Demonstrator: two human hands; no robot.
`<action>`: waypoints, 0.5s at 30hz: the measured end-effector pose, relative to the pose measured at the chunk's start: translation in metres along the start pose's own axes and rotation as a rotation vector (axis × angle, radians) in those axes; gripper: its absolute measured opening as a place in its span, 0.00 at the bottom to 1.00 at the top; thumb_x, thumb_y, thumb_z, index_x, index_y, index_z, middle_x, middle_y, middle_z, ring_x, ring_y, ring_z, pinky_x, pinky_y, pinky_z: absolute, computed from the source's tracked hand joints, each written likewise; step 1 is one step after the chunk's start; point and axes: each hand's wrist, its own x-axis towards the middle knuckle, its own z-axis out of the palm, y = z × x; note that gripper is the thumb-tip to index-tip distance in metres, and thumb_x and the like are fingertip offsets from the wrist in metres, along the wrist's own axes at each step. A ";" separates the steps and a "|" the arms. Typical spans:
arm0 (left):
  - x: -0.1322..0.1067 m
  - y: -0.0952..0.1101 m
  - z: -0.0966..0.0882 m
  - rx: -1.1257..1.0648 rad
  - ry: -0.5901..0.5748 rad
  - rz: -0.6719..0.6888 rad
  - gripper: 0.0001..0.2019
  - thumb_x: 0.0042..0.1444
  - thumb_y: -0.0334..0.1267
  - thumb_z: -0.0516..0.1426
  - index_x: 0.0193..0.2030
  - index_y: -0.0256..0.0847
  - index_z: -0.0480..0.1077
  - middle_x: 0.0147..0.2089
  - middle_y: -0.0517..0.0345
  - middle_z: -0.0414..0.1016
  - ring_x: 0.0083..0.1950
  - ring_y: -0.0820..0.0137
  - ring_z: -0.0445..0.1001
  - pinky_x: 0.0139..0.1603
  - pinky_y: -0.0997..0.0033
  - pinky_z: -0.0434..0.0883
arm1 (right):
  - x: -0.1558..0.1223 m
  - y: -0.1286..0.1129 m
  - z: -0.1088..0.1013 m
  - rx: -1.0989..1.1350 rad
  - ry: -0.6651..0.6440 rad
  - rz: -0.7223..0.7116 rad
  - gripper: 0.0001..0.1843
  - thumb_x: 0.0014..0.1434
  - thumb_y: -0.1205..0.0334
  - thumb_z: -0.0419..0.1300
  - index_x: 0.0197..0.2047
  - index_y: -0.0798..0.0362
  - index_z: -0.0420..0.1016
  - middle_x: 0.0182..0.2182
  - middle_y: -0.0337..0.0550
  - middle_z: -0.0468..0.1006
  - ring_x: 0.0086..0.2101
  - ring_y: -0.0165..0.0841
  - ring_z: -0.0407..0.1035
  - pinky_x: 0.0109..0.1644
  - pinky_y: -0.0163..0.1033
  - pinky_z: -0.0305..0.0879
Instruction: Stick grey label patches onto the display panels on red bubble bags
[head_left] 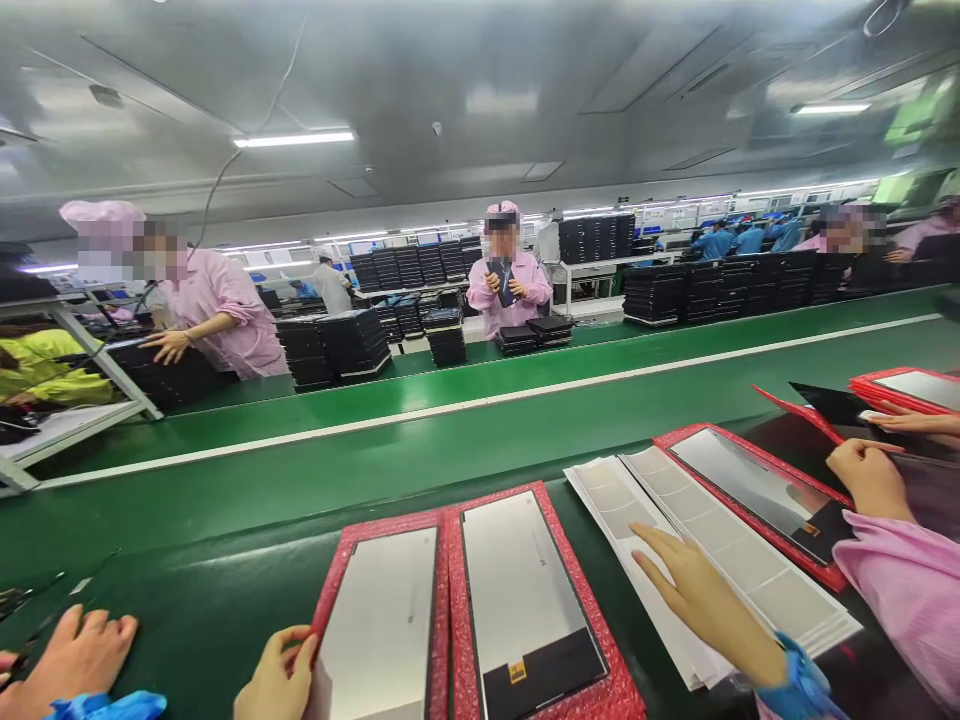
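My left hand, at the bottom, pinches the left edge of a red bubble-foam sheet with thumb and fingers. On that sheet lies an LCD panel, silvery back up. Beside it a second panel rests on another red sheet, its dark strip and small yellow label toward me. My right hand, with a blue cuff, reaches over white sticker sheets printed with grey rectangles. Its fingers are stretched out above or on the left stack; I cannot tell whether they touch.
A co-worker's hand rests at far left. On the right, a pink-sleeved co-worker's hand holds a red sheet near another panel. Beyond the green conveyor, people in pink stand among stacks of black trays.
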 end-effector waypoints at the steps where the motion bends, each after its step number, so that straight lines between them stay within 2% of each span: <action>1: 0.000 -0.003 -0.003 0.054 0.013 0.012 0.13 0.43 0.49 0.53 0.33 0.46 0.67 0.30 0.62 0.78 0.35 0.57 0.76 0.36 0.62 0.71 | 0.009 0.007 0.004 0.057 -0.008 0.029 0.22 0.61 0.53 0.45 0.54 0.52 0.65 0.51 0.45 0.69 0.50 0.37 0.64 0.54 0.46 0.62; 3: -0.008 0.009 -0.005 0.117 0.050 0.119 0.21 0.42 0.52 0.53 0.39 0.41 0.67 0.44 0.48 0.75 0.48 0.49 0.71 0.45 0.51 0.68 | 0.024 0.018 0.017 0.134 0.012 0.068 0.22 0.61 0.54 0.45 0.52 0.55 0.67 0.49 0.48 0.71 0.50 0.37 0.65 0.53 0.44 0.64; 4: -0.017 0.025 -0.003 0.118 0.119 0.197 0.24 0.43 0.54 0.52 0.42 0.39 0.67 0.51 0.43 0.69 0.54 0.46 0.65 0.50 0.46 0.64 | 0.028 0.023 0.026 0.154 0.035 0.075 0.22 0.61 0.55 0.45 0.52 0.56 0.67 0.49 0.49 0.70 0.50 0.37 0.65 0.54 0.44 0.64; 5: -0.029 0.048 0.000 0.090 0.154 0.272 0.25 0.44 0.54 0.52 0.44 0.38 0.67 0.56 0.42 0.64 0.58 0.45 0.60 0.53 0.44 0.61 | 0.030 0.027 0.035 0.166 0.060 0.076 0.22 0.61 0.55 0.45 0.52 0.57 0.67 0.50 0.50 0.70 0.50 0.38 0.64 0.54 0.46 0.63; 6: -0.043 0.077 0.005 -0.006 0.111 0.396 0.24 0.45 0.52 0.52 0.45 0.38 0.67 0.57 0.43 0.64 0.60 0.48 0.58 0.56 0.46 0.59 | 0.031 0.030 0.043 0.173 0.081 0.072 0.22 0.60 0.56 0.45 0.52 0.58 0.67 0.50 0.50 0.70 0.51 0.38 0.64 0.55 0.47 0.62; 7: -0.059 0.109 0.012 -0.126 -0.007 0.506 0.21 0.47 0.51 0.52 0.45 0.40 0.68 0.55 0.47 0.65 0.59 0.53 0.60 0.58 0.51 0.59 | 0.030 0.031 0.051 0.181 0.095 0.068 0.22 0.60 0.56 0.46 0.52 0.58 0.67 0.50 0.51 0.69 0.52 0.39 0.63 0.55 0.47 0.62; 8: -0.076 0.144 0.021 -0.249 -0.177 0.574 0.18 0.50 0.49 0.51 0.45 0.42 0.68 0.53 0.50 0.68 0.57 0.57 0.64 0.57 0.55 0.62 | 0.029 0.032 0.058 0.190 0.104 0.066 0.22 0.60 0.56 0.46 0.52 0.59 0.67 0.51 0.52 0.69 0.52 0.39 0.62 0.56 0.48 0.61; 10: -0.109 0.211 0.043 -0.438 -0.587 0.644 0.16 0.54 0.46 0.50 0.46 0.43 0.68 0.48 0.53 0.72 0.46 0.63 0.72 0.45 0.64 0.71 | 0.025 0.031 0.067 0.211 0.104 0.074 0.22 0.60 0.56 0.46 0.51 0.61 0.68 0.51 0.54 0.68 0.52 0.40 0.62 0.56 0.49 0.61; 11: -0.123 0.241 0.056 -0.488 -0.737 0.669 0.15 0.54 0.45 0.51 0.46 0.42 0.68 0.46 0.53 0.73 0.42 0.66 0.73 0.41 0.67 0.72 | 0.024 0.029 0.069 0.220 0.102 0.079 0.22 0.60 0.56 0.46 0.51 0.61 0.68 0.51 0.54 0.68 0.52 0.40 0.62 0.56 0.49 0.61; 12: -0.136 0.266 0.068 -0.499 -0.832 0.681 0.14 0.54 0.44 0.53 0.45 0.40 0.69 0.43 0.53 0.74 0.39 0.67 0.74 0.39 0.68 0.72 | 0.023 0.027 0.070 0.227 0.100 0.083 0.22 0.61 0.56 0.46 0.50 0.61 0.68 0.50 0.54 0.69 0.52 0.40 0.62 0.56 0.49 0.61; 13: -0.146 0.286 0.079 -0.502 -0.844 0.686 0.13 0.55 0.43 0.53 0.44 0.39 0.69 0.40 0.54 0.74 0.38 0.69 0.73 0.39 0.68 0.72 | 0.023 0.025 0.071 0.230 0.101 0.086 0.21 0.61 0.56 0.46 0.50 0.61 0.69 0.50 0.54 0.69 0.52 0.39 0.63 0.56 0.49 0.61; 15: -0.159 0.312 0.098 -0.514 -0.821 0.689 0.14 0.59 0.42 0.50 0.46 0.37 0.67 0.44 0.53 0.72 0.40 0.70 0.72 0.42 0.63 0.71 | 0.023 0.022 0.070 0.236 0.105 0.091 0.21 0.61 0.56 0.46 0.49 0.59 0.70 0.49 0.53 0.70 0.51 0.39 0.64 0.54 0.48 0.63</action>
